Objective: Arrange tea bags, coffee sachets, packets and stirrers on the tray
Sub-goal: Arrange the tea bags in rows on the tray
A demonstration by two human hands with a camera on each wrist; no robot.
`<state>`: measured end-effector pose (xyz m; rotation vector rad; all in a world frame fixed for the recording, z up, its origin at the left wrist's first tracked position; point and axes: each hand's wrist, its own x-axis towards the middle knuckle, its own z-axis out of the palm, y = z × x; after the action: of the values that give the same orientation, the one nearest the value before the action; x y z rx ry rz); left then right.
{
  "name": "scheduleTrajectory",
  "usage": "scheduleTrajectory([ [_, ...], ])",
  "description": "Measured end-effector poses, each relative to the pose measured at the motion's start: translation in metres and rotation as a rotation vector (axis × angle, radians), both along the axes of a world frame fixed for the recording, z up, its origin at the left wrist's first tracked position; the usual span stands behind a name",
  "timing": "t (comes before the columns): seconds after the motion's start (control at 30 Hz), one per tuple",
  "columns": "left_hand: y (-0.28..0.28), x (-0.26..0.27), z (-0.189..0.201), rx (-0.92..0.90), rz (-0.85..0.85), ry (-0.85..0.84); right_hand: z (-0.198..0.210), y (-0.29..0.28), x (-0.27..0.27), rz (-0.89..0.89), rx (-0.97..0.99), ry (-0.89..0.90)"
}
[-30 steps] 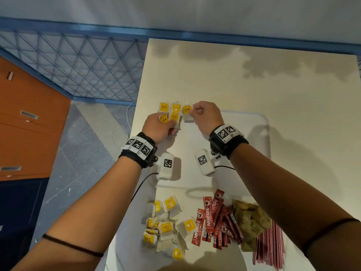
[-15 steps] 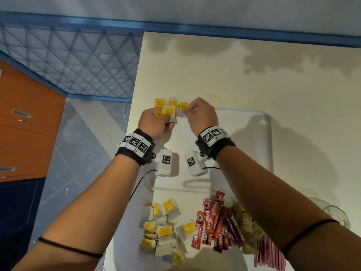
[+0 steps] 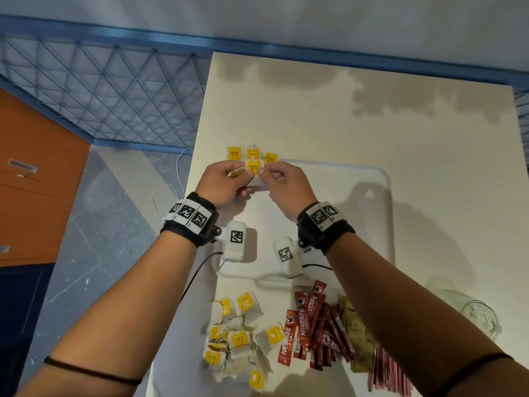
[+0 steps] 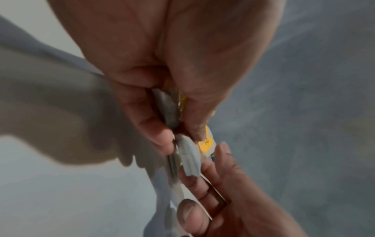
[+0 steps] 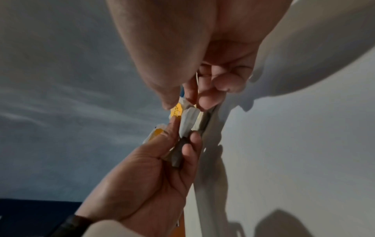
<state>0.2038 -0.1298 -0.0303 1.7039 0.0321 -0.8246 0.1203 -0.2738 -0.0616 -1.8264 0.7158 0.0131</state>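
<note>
At the far left corner of the white tray (image 3: 382, 196), three tea bags (image 3: 253, 153) with yellow tags lie in a row. Just in front of them my left hand (image 3: 245, 179) grips a small bunch of tea bags (image 4: 169, 110). My right hand (image 3: 262, 176) pinches one tea bag (image 3: 253, 167) of that bunch, yellow tag up. In the right wrist view the right hand (image 5: 182, 104) pinches the white bag (image 5: 188, 119) by its top, with the left hand (image 5: 178, 144) below it. The tray floor under the hands is hidden.
On the table in front of the tray lie a heap of tea bags (image 3: 239, 339), red coffee sachets (image 3: 310, 325), brown packets (image 3: 356, 333) and red stirrers (image 3: 386, 373). A glass jar (image 3: 472, 313) stands at the right. The table's left edge drops to the floor.
My right hand let go of the third tea bag in the row and came back to the left hand. It now pinches another bag from the bunch.
</note>
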Motion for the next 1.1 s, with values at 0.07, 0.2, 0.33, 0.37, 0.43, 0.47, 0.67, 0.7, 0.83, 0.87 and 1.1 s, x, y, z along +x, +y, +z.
scheduleTrajectory([
  [0.07, 0.002, 0.000, 0.002, -0.002, -0.024, -0.011, 0.000, 0.004, -0.002, 0.023, 0.046, -0.007],
  [0.2, 0.011, 0.001, 0.005, -0.015, -0.032, -0.032, -0.002, 0.011, -0.005, 0.041, 0.020, -0.018],
  [0.33, 0.016, 0.004, 0.011, -0.051, 0.072, 0.019, -0.005, 0.016, 0.000, -0.004, -0.035, 0.002],
  [0.37, 0.018, 0.007, 0.012, -0.048, 0.101, 0.041, -0.005, 0.016, 0.002, -0.010, -0.054, 0.001],
  [0.43, 0.025, 0.015, 0.014, -0.041, 0.121, 0.071, -0.002, 0.019, 0.006, 0.003, -0.098, 0.009],
  [0.47, 0.029, 0.018, 0.014, -0.035, 0.123, 0.073, -0.001, 0.020, 0.009, 0.019, -0.121, 0.018],
  [0.67, 0.041, 0.025, 0.013, 0.011, 0.174, 0.023, -0.003, 0.033, 0.029, 0.173, -0.237, 0.013],
  [0.7, 0.042, 0.025, 0.012, 0.007, 0.174, 0.011, -0.004, 0.035, 0.032, 0.188, -0.243, 0.023],
  [0.83, 0.048, 0.027, 0.000, 0.039, 0.177, -0.028, -0.007, 0.041, 0.042, 0.209, -0.300, 0.063],
  [0.87, 0.049, 0.027, -0.001, 0.054, 0.169, -0.031, -0.007, 0.042, 0.044, 0.209, -0.316, 0.076],
  [1.1, 0.055, 0.025, -0.006, 0.150, 0.115, -0.118, -0.004, 0.044, 0.045, 0.204, -0.370, 0.135],
])
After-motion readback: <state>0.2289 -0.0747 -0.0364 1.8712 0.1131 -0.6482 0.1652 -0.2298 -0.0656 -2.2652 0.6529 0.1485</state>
